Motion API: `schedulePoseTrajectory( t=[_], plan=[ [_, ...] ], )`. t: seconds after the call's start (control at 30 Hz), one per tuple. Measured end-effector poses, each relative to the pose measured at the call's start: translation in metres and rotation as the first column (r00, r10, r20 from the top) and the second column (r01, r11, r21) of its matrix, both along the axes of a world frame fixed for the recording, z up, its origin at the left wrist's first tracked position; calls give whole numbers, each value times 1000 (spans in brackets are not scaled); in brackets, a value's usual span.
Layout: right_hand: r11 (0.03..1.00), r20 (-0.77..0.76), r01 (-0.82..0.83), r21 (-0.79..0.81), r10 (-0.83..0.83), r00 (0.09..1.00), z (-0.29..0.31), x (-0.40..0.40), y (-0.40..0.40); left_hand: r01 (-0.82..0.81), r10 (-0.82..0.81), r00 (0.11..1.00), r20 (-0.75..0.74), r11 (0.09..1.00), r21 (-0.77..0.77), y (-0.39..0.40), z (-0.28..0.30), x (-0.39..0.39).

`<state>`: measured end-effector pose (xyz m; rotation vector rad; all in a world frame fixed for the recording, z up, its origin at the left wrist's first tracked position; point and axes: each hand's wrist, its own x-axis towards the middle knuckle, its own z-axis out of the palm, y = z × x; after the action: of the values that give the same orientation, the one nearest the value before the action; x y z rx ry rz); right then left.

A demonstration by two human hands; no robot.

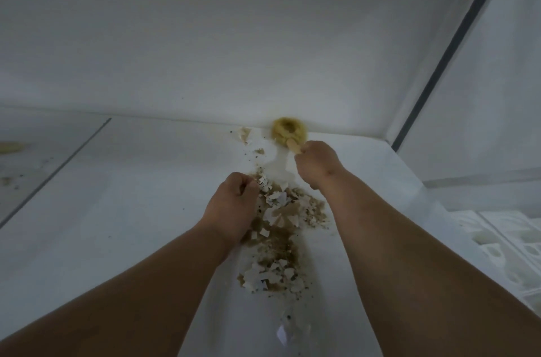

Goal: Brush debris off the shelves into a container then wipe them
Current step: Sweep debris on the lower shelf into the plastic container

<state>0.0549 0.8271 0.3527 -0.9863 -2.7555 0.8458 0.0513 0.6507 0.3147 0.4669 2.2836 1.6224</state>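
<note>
Right hand (317, 162) fisted on brush (289, 131) at shelf (146, 181) back edge; left hand (234, 207) pinches paper scrap; grip contents unclear. Sweep debris (281, 228) forward with short, low strokes

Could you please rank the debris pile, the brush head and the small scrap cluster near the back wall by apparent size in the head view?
1. Debris pile, by far the largest.
2. Brush head.
3. Scrap cluster, smallest; both it and the brush lie farther from the camera than the pile.

A white lattice panel (503, 251) occupies the lower right of the frame; a dark strip (450, 46) runs diagonally at upper right.
</note>
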Motion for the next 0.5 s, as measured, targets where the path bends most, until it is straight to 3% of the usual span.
schedulePoseTrajectory(
  t=[0.23,0.4,0.5],
  plan=[
    [985,79,-167,37,164,983,51,75,-28,6,-6,1000,-12,1000,-6,-3,-1,0],
    [995,-65,27,96,-20,998,59,78,-21,-28,29,998,-47,1000,5,-8,3,10],
    [996,-38,77,50,-76,996,33,54,-21,-110,99,975,-200,993,-41,-21,6,8]
  ],
)
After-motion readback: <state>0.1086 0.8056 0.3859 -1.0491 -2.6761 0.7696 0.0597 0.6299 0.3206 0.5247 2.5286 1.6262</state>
